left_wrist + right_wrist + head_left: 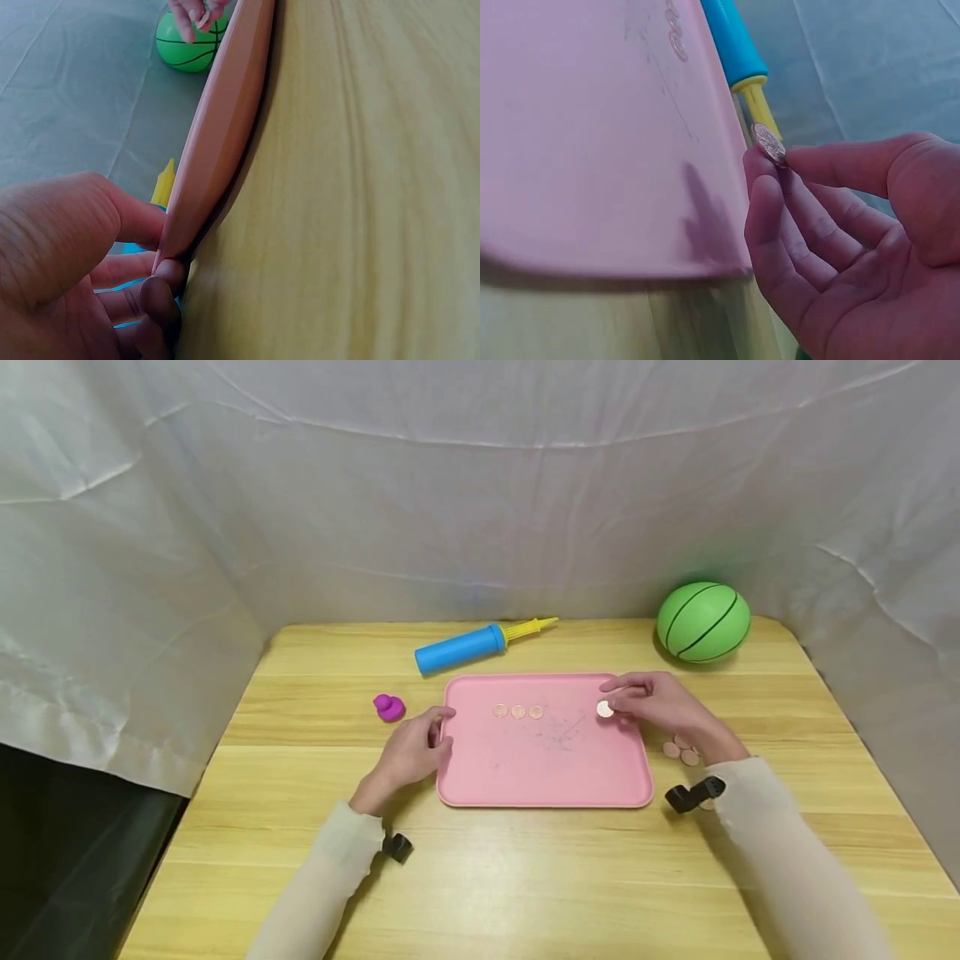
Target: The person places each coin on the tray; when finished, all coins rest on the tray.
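Pinches round coppery coin (604,709), right hand (663,702); pink rectangular tray (525,781) at 9 o'clock, left hand (408,752). Has three coins (518,712) laid, loose coins (671,750) apparently pending, 3 o'clock.

My left sleeve (318,877) and right sleeve (787,856) are plain off-white, kinda wrinkly at the ends, plus I'm wearing a boxy black left camera (399,847) and an angular black right camera (694,795).

Tray (525,777) pink, grey-scuffed; ball (703,622) green, black-lined; pump (483,642) blue, yellow; duck-shaped toy (389,708) purple.
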`<control>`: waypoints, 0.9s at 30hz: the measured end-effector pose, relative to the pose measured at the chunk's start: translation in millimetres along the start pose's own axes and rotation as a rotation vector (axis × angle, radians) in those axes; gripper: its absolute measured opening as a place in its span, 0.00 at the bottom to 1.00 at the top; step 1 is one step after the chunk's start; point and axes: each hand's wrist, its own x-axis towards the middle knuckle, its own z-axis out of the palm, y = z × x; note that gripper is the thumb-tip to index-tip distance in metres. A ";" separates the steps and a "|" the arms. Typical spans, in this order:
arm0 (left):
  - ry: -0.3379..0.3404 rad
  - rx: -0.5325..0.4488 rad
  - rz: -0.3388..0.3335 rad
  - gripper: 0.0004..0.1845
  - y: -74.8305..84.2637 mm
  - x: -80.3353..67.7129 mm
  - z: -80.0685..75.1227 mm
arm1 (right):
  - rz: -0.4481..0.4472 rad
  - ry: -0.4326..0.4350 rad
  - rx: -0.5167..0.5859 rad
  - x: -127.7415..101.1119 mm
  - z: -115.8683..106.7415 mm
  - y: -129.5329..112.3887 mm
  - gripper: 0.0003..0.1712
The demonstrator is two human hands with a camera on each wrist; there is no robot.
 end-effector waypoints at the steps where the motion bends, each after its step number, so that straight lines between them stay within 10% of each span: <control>1: -0.002 -0.005 -0.002 0.27 -0.7 0.2 0.5 | 0.003 -0.004 -0.002 2.7 2.4 -1.6 0.29; 27: -0.001 -0.016 -0.016 0.26 8.8 -2.7 -3.4 | -0.145 0.038 -0.251 52.5 64.8 -35.2 0.17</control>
